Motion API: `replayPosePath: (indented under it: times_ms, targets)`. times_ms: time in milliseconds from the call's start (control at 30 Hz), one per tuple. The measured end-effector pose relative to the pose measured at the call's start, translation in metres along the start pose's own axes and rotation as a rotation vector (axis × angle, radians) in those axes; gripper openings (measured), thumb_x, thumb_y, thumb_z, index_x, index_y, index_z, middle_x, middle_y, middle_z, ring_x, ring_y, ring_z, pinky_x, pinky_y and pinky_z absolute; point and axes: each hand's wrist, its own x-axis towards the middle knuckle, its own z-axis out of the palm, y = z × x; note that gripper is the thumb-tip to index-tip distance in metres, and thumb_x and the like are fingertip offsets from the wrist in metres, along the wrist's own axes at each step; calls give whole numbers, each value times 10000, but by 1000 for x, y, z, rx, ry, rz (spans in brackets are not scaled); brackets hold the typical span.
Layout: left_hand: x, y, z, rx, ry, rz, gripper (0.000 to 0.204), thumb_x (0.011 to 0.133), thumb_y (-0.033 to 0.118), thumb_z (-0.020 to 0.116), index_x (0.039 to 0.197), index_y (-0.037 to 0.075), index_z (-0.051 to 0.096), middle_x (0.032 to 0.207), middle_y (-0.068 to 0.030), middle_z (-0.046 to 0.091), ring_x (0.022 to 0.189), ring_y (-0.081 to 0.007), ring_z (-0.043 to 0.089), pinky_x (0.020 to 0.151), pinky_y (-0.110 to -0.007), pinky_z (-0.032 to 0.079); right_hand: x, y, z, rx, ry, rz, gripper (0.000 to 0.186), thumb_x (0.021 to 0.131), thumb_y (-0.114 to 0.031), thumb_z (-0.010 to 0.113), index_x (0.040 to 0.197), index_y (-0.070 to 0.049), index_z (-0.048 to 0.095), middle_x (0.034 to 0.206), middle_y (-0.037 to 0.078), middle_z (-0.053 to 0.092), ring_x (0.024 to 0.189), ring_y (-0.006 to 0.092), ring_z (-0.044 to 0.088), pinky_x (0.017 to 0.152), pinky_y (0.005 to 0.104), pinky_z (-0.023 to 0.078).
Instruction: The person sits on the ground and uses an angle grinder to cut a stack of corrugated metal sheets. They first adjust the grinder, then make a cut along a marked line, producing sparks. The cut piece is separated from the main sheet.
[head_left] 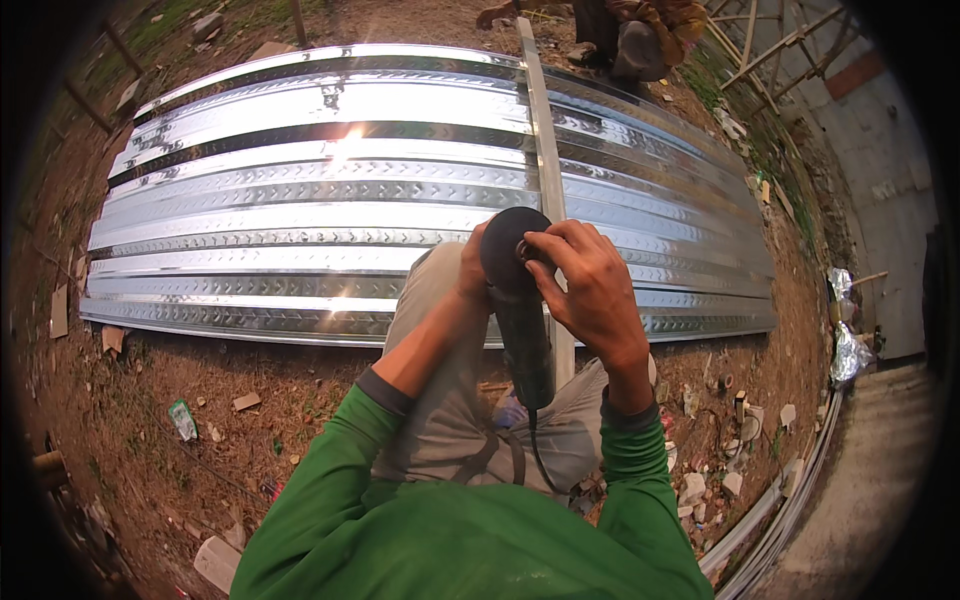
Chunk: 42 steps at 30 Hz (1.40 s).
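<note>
A dark angle grinder (pixel 524 355) stands nearly in line with my body above my lap, its black disc (pixel 507 262) facing me. My left hand (pixel 473 262) wraps round the grinder's head, its fingers partly hidden behind the disc. At the disc's centre, thumb and index finger of my right hand (pixel 592 280) pinch the small round nut (pixel 524 250). A black cord (pixel 540 455) hangs from the grinder's lower end. Beneath lies a shiny ribbed metal sheet (pixel 270 215), crossed by a long straight bar (pixel 545 150).
Another person (pixel 640 45) is at the far edge of the metal sheet. Stone rubble (pixel 695 487) and litter lie on the soil at the right. Long thin metal strips (pixel 775 525) run beside a concrete ledge (pixel 850 490). Wooden stakes (pixel 90 107) stand at the far left.
</note>
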Motion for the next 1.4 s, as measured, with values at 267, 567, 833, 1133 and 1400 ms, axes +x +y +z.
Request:
replayPosePath:
  times_ms: [267,567,833,1133,1400]
  targets:
    - [1,1,1,-42,47,-31,653,1073,506,257,1336,27,615,1257,-190,676,1133,-314,690,977,-465,596,-1,0,-6,36,35,47,297,865,-149,813,1119,-31,714,1075,122,654,989,313,658,874,433,532]
    - [2,1,3,46,64,17,578,1072,436,339,1305,-2,635,1171,-177,719,1058,-273,725,927,-422,630,-1,4,-3,43,54,80,329,849,-129,834,1146,-68,706,1081,118,635,1031,314,652,874,429,537]
    - [-4,4,13,-82,13,-19,606,1072,465,319,1330,4,614,1209,-186,697,1062,-308,718,881,-459,645,-3,7,4,144,79,39,321,862,-25,785,1171,-95,726,1089,109,656,989,302,677,836,411,561]
    - [-2,4,9,-49,42,-28,628,1073,484,284,1319,10,615,1209,-177,677,1111,-312,688,963,-456,602,-1,11,6,159,76,-34,242,872,-34,767,1108,-70,724,1022,99,665,947,303,691,792,411,572]
    - [-1,3,12,-20,14,-21,639,1079,495,267,1330,23,616,1224,-176,683,1129,-307,688,967,-447,601,2,8,-1,198,-13,23,256,868,-67,788,1109,-58,701,1014,100,670,947,310,693,817,418,569]
